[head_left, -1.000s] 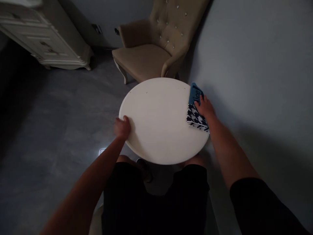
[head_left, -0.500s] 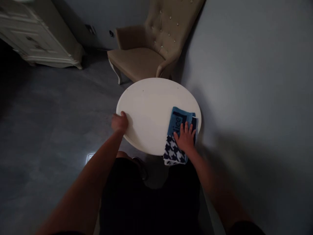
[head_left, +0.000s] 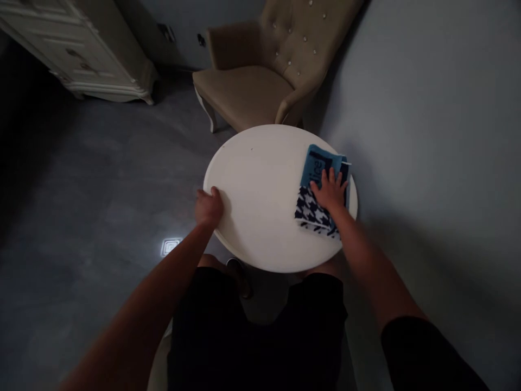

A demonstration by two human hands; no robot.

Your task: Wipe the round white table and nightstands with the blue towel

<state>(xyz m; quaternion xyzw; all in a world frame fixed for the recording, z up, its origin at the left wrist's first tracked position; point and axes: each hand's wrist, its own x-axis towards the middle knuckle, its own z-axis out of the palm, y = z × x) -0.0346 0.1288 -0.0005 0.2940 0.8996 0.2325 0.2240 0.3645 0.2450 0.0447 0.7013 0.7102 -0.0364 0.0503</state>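
A round white table [head_left: 260, 212] stands in front of my knees. My left hand [head_left: 209, 207] grips its left rim, thumb on top and the fingers mostly hidden at the edge. On the table's right side lies a folded towel [head_left: 311, 203], blue at the far part with dark lettering and navy-and-white houndstooth at the near part. My right hand [head_left: 330, 190] rests flat on the towel with its fingers spread, pressing on the cloth without closing around it.
Beyond the table stands a tan tufted armchair [head_left: 248, 95]. A pale cabinet [head_left: 97, 60] is at the far left. The grey wall [head_left: 439, 136] runs close along the right. A square floor drain [head_left: 171, 246] shines on the floor at left.
My right hand has slid the towel away from me across the tabletop, so it no longer overhangs the near edge. My left hand stays on the rim. The view has shifted slightly.
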